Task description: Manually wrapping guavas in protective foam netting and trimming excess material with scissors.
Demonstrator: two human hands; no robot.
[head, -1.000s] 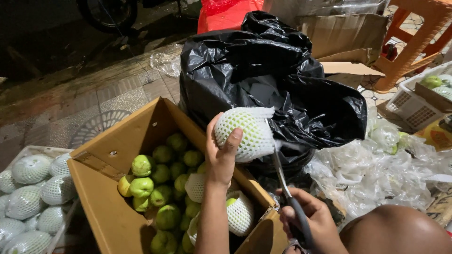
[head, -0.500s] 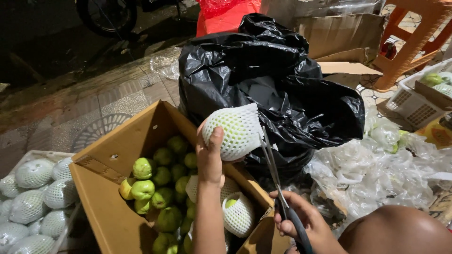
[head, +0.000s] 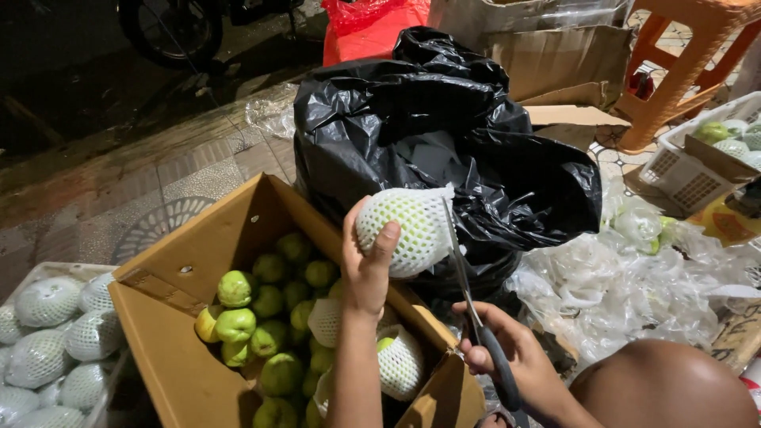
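Observation:
My left hand (head: pixel 367 269) grips a green fruit wrapped in a white foam net (head: pixel 406 230), held up over the cardboard box (head: pixel 174 349). My right hand (head: pixel 507 361) holds long scissors (head: pixel 468 297) with dark handles. Their blades point up and touch the right edge of the foam net. The box below holds several bare green fruits (head: pixel 265 317) and a couple of netted ones (head: pixel 396 361).
A big black plastic bag (head: pixel 444 135) stands open behind the fruit. Crumpled clear plastic wrappings (head: pixel 626 285) lie at the right. A white basket with fruit (head: pixel 705 158) and an orange stool (head: pixel 682 63) are far right. A tray of netted fruits (head: pixel 47 341) sits at left.
The netted fruit has shifted slightly left and down in my left hand. The scissors have risen so their blades reach the net's right edge.

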